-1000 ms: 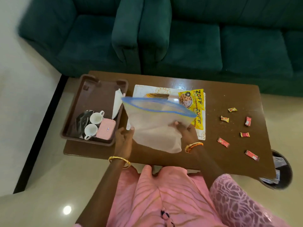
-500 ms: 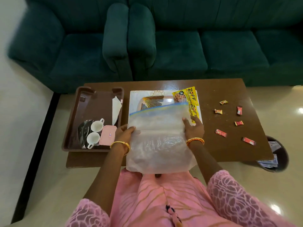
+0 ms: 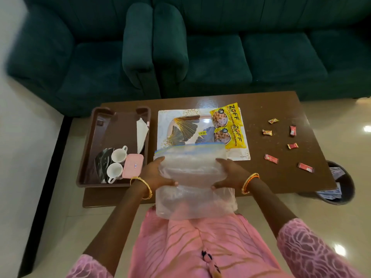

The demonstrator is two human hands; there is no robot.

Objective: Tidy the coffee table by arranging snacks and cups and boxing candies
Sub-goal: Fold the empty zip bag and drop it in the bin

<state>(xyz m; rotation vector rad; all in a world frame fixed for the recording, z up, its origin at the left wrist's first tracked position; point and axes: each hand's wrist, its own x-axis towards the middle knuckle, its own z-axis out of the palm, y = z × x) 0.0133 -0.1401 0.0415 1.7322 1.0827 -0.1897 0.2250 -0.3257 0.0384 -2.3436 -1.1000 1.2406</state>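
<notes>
A clear zip bag (image 3: pixel 192 177) with a blue seal lies over the table's near edge and hangs towards my lap. My left hand (image 3: pixel 156 173) grips its left side and my right hand (image 3: pixel 228 175) grips its right side, folding it. Behind it a white patterned tray (image 3: pixel 186 127) carries two yellow snack packets (image 3: pixel 230 125). Several red wrapped candies (image 3: pixel 271 158) are scattered on the table's right part. In the brown tray (image 3: pixel 112 127) at left sit two white cups (image 3: pixel 117 162), a pink box (image 3: pixel 133 165) and a white napkin (image 3: pixel 141 133).
The brown coffee table (image 3: pixel 261 183) stands before a dark green sofa (image 3: pixel 200 47). A black bin (image 3: pixel 337 187) with papers stands at the table's near right corner. A dark glossy wrapper (image 3: pixel 103 161) lies in the brown tray beside the cups.
The bag was held open in the air, then laid flat on the table edge. Both hands have now slid to its sides and are folding its upper part down.
</notes>
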